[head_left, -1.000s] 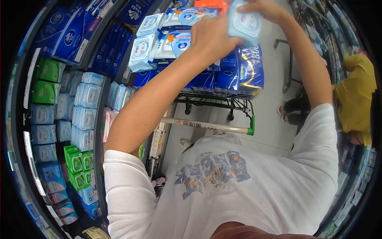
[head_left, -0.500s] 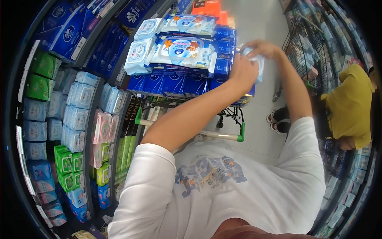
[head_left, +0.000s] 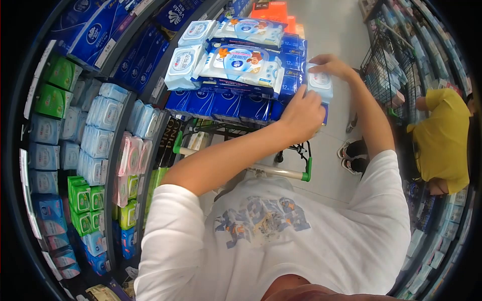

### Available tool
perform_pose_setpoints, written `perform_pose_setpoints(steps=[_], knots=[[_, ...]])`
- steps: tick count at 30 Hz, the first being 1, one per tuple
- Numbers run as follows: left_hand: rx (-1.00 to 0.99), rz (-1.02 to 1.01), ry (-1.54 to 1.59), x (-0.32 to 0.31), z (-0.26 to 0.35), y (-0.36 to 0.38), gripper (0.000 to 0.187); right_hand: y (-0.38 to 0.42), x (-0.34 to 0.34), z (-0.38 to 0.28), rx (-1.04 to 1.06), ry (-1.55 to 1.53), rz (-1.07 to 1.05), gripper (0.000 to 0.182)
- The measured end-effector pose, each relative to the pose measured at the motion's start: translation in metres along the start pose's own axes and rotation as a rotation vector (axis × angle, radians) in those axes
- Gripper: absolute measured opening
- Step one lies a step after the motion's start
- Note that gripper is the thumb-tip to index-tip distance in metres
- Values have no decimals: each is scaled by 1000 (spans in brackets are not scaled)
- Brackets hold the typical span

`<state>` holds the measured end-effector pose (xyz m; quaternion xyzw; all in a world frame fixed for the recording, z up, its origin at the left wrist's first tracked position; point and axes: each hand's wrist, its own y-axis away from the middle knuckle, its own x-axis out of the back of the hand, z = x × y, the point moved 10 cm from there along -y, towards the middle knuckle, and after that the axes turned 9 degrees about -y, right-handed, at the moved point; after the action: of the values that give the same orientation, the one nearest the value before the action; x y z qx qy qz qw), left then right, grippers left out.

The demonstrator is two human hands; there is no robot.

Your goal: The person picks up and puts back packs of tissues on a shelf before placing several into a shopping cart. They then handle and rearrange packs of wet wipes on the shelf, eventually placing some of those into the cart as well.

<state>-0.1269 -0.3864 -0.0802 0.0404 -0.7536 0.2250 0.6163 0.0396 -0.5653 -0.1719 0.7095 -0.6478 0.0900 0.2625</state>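
Note:
A small light-blue pack of wet wipes [head_left: 320, 84] stands at the right end of a stack of blue tissue packs [head_left: 293, 75]. My right hand [head_left: 334, 66] grips its far upper edge, fingers bent over the top. My left hand [head_left: 304, 114] is at its near lower corner, with fingers curled against it and partly hidden. Larger wet wipe packs with bear pictures [head_left: 240, 64] lie flat on the stack. Two more small packs [head_left: 185, 65] sit at the stack's left end. The pile rests on a shopping cart with a green-ended handle [head_left: 271, 170].
Shelves of wipes and tissues [head_left: 103, 113] line the left side. Orange boxes [head_left: 269, 11] are beyond the stack. On the right, a person in a yellow top [head_left: 442, 140] stands near a black wire cart [head_left: 389, 65] and another stocked shelf.
The small wipe pack now sits more upright against the stack's right end. My left hand has dropped lower, toward its near corner, and the right hand stays on top.

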Motion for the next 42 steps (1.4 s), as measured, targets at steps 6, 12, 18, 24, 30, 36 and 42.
perform_pose_setpoints(steps=[6, 12, 18, 24, 30, 36, 42], knots=[[28, 408, 191, 105, -61, 114, 27, 5, 55, -101, 329, 253, 252, 46], [516, 608, -289, 241, -191, 253, 32, 56, 16, -286, 667, 135, 287, 39], [813, 747, -741, 353, -206, 418, 27, 117, -150, -440, 1158, 348, 7, 27], [1053, 772, -893, 397, -169, 581, 26, 172, -360, -530, 1519, 352, -424, 22], [1311, 550, -846, 384, -165, 715, 30, 172, -527, -569, 1486, 439, -575, 26], [1352, 292, -788, 350, -190, 775, 47, 182, -684, -568, 1742, 581, -389, 62], [1254, 134, -729, 330, -234, 765, 73, 209, -744, -591, 1879, 501, -97, 75]])
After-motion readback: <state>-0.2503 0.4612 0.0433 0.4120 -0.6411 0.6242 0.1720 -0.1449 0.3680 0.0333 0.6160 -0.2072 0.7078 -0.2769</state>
